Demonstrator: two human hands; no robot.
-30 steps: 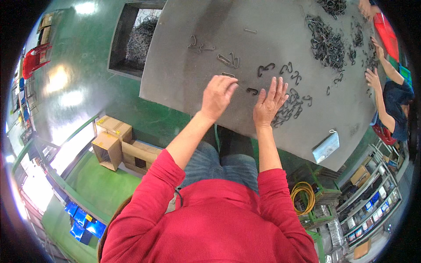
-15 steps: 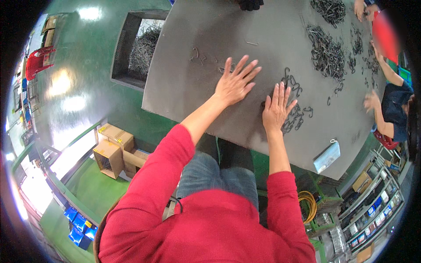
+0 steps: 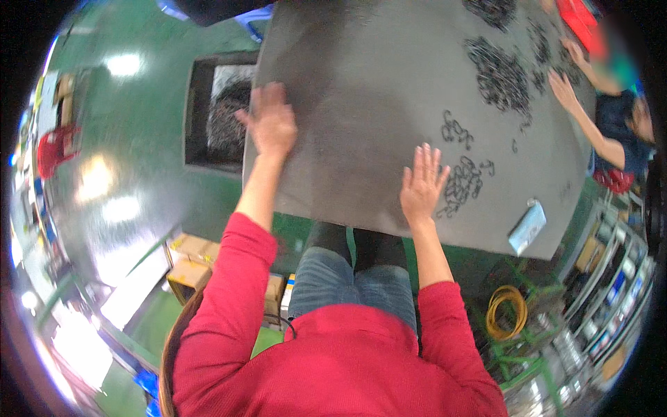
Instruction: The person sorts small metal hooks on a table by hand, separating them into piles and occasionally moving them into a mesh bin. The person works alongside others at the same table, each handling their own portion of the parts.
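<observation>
My left hand [image 3: 273, 125] is at the table's left edge, blurred, thumb apart and fingers stretched, with nothing seen in it. Beyond that edge, lower down, stands a dark bin [image 3: 197, 115] holding a heap of thin metal hooks [image 3: 231, 118]. My right hand [image 3: 421, 187] lies palm down on the grey table [image 3: 354, 139], fingers outstretched and empty. Just right of it lies a loose group of dark S-shaped hooks [image 3: 464, 182], with a smaller cluster [image 3: 456, 132] beyond.
Larger hook piles [image 3: 500, 80] lie at the far right. Across there, a person's hands [image 3: 564, 90] are over the table. A light-blue face mask [image 3: 528, 228] is near the right front corner. Cardboard boxes [image 3: 191, 260] and a yellow coiled hose [image 3: 506, 313] are below table level.
My left hand has swept left to the table edge, and the few hooks that lay on that side are gone from the tabletop. My right hand has shifted slightly away from the hook group.
</observation>
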